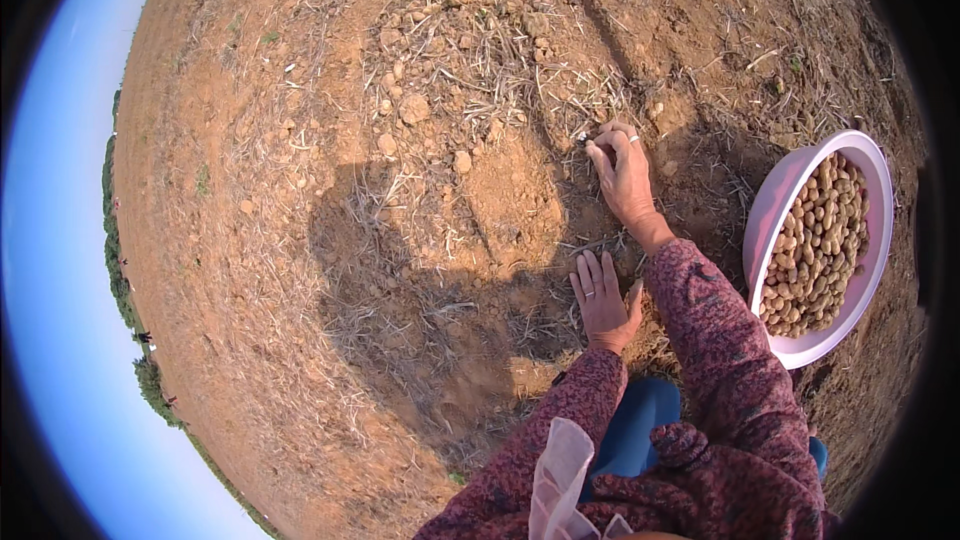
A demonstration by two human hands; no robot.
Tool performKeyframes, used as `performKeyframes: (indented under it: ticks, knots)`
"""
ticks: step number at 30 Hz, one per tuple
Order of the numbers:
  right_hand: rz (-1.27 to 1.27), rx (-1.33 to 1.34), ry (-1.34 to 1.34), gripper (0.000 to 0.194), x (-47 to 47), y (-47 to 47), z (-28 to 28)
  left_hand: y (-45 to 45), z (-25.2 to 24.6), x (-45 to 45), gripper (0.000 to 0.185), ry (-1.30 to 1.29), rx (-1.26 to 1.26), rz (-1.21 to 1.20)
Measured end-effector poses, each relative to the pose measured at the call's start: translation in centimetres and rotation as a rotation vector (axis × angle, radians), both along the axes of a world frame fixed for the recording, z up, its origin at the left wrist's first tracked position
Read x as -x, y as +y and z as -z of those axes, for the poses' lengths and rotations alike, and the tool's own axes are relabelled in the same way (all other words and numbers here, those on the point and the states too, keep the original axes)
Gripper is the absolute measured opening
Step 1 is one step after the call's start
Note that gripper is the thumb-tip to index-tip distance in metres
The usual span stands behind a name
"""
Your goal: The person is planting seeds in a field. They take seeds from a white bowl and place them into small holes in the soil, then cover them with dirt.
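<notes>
My left hand [604, 307] rests palm down on the dry soil [517, 195], fingers apart, with nothing in it. Farther forward, my right hand [624, 174] is bent low over the ground with thumb and forefinger pinched together. A small white-and-dark piece [583, 137] shows at those fingertips; it looks gripped, though what it is cannot be made out. To the right stands a pale pink plastic basin [772, 195], tilted in the view and holding many unshelled peanuts [817, 247]. Neither hand touches the basin.
Straw and dry stalks [487, 82] litter the ground, along with clods such as one large lump [413, 109]. My knee [637, 412] in blue trousers is close behind my left hand. Far off at the left, small figures of people [144, 336] stand near a line of trees [152, 386].
</notes>
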State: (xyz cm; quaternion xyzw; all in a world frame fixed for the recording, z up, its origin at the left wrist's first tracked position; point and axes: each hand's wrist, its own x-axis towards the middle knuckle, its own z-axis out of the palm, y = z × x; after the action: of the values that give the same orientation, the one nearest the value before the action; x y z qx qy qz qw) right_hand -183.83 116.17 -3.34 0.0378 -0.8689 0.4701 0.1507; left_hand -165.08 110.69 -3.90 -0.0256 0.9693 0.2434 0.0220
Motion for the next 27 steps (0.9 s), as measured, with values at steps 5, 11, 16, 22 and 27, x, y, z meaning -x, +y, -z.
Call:
performKeyframes:
  ticks: [5,11,16,22,27]
  knots:
    - [0.385,1.164,-0.222,0.015,0.6,3.8,0.0,0.6,0.4,-0.3,0.067,0.002,-0.010,-0.019]
    - [0.697,-0.092,-0.328,0.030,4.3,5.7,1.1,1.3,0.3,-0.3,0.071,-0.043,0.061,-0.006]
    - [0.562,-0.102,-0.050,0.032,3.1,4.4,2.1,-1.1,-0.3,-0.2,0.079,0.137,-0.115,-0.167]
    - [0.492,-0.310,-0.071,0.033,2.4,4.5,1.9,-19.4,-2.1,14.0,0.075,0.184,0.031,-1.609]
    - [0.431,-0.460,-0.096,0.034,2.3,5.0,2.3,-25.2,-1.1,18.0,0.068,-0.192,0.195,-1.930]
